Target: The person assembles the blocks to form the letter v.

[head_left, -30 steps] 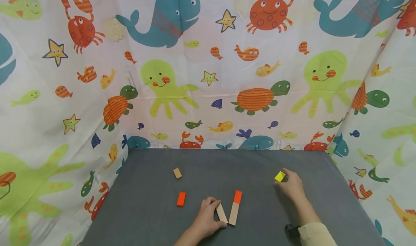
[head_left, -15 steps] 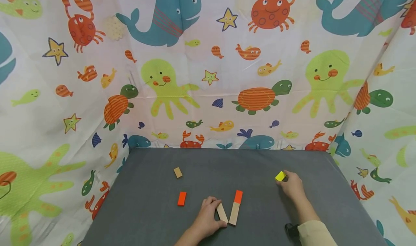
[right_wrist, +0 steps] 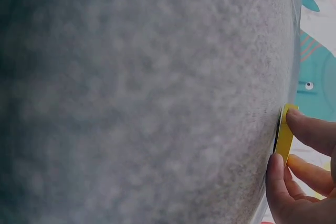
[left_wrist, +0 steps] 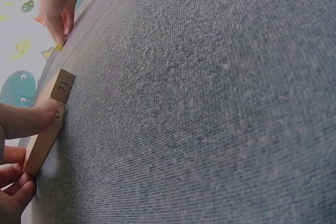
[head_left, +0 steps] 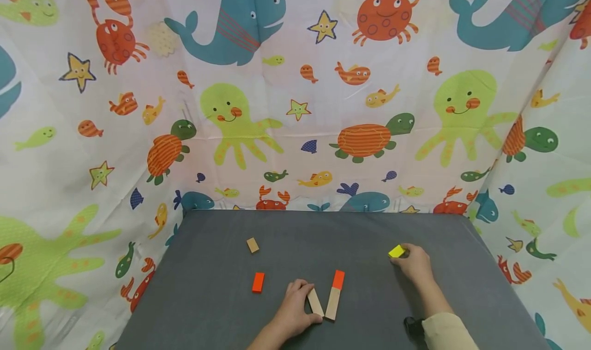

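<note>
Grey felt covers the table (head_left: 221, 309), with a sea-creature curtain (head_left: 295, 109) hung behind and to both sides. Near the front edge, the left hand (head_left: 292, 311) pinches a plain wood block (head_left: 315, 303) between thumb and curled fingers; the block lies flat, just beside a longer orange-tipped block (head_left: 333, 294), their near ends close. Toward the right, the right hand (head_left: 415, 264) pinches a yellow block (head_left: 397, 251) that rests on the felt. Judging by this, the work looks barely begun: two pieces lie side by side, the rest scattered. Counted: one yellow block, one orange block (head_left: 257, 282), one orange-tipped block, and two plain wood ones, the second a small block (head_left: 252, 245) farther back.
</note>
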A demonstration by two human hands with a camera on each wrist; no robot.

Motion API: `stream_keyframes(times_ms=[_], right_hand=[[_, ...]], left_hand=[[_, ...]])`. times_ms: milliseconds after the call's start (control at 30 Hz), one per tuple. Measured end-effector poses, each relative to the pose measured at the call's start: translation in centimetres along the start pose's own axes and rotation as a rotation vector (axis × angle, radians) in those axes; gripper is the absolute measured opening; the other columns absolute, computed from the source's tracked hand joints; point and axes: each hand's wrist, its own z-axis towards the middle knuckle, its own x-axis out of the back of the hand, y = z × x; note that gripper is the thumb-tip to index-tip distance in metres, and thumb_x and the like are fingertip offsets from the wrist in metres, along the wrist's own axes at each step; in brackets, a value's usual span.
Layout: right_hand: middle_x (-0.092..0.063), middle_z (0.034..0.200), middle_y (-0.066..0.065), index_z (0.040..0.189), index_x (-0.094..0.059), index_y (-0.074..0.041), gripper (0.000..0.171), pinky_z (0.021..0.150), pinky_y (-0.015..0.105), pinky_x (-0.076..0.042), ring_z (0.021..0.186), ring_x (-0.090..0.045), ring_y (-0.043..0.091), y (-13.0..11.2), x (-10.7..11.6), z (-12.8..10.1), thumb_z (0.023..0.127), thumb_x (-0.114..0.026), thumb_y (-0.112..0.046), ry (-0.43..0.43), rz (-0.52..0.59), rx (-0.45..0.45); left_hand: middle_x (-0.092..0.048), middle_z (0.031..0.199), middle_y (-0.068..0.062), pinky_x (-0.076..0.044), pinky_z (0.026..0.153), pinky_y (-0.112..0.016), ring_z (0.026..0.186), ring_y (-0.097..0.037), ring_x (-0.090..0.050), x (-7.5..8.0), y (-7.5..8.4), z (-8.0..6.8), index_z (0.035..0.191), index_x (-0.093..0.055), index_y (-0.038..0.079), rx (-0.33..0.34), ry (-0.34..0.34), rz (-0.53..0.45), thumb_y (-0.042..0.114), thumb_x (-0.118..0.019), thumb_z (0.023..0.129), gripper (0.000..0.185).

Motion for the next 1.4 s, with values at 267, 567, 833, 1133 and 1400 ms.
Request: stream_keyframes(times_ms=[267, 567, 833, 1133, 1400], right_hand=[[-0.060, 0.126, 0.034, 0.137, -0.053, 0.011, 0.064, 0.096, 0.060, -0.046, 0.114, -0.056, 0.047, -0.5, 0.1, -0.4, 0.086, -0.079, -0.018, 0.010, 0.039, -0.012], [-0.060, 0.127, 0.033, 0.136, -0.054, 0.010, 0.062, 0.092, 0.056, -0.051, 0.111, -0.059, 0.045, -1.6, -0.1, -0.9, 0.087, -0.078, -0.018, 0.016, 0.082, 0.007], [-0.062, 0.127, 0.030, 0.137, -0.055, 0.008, 0.062, 0.092, 0.055, -0.053, 0.112, -0.062, 0.043, -2.9, -0.2, -1.1, 0.086, -0.079, -0.017, 0.002, 0.102, 0.061], [-0.063, 0.125, 0.029, 0.136, -0.056, 0.008, 0.063, 0.090, 0.051, -0.055, 0.107, -0.067, 0.040, -4.3, -0.8, -1.2, 0.084, -0.082, -0.016, 0.003, 0.097, 0.092], [-0.063, 0.122, 0.028, 0.135, -0.057, 0.008, 0.062, 0.090, 0.050, -0.056, 0.105, -0.066, 0.039, -4.8, -1.4, -1.6, 0.084, -0.082, -0.016, 0.000, 0.119, 0.100]], left_hand=[[-0.051, 0.130, -0.003, -0.049, 0.100, -0.048, 0.119, -0.024, -0.046, 0.0, 0.2, 0.0, 0.138, -0.060, 0.006, 0.008, -0.004, 0.005, 0.030, -0.093, 0.071, 0.078], [-0.050, 0.130, -0.003, -0.048, 0.100, -0.048, 0.119, -0.023, -0.045, 0.2, 0.2, -0.1, 0.139, -0.059, 0.006, 0.012, -0.008, -0.002, 0.030, -0.093, 0.071, 0.079], [-0.050, 0.131, -0.003, -0.048, 0.101, -0.048, 0.121, -0.024, -0.045, 0.1, 0.1, 0.1, 0.138, -0.059, 0.006, 0.015, -0.007, 0.004, 0.030, -0.093, 0.071, 0.079], [-0.051, 0.130, -0.003, -0.048, 0.101, -0.048, 0.121, -0.024, -0.046, 0.3, 0.2, 0.0, 0.138, -0.059, 0.005, 0.020, -0.002, -0.002, 0.029, -0.093, 0.071, 0.079], [-0.051, 0.130, -0.004, -0.048, 0.101, -0.048, 0.121, -0.024, -0.046, 0.3, 0.4, -0.2, 0.138, -0.059, 0.005, 0.016, 0.002, -0.005, 0.028, -0.093, 0.071, 0.079]])
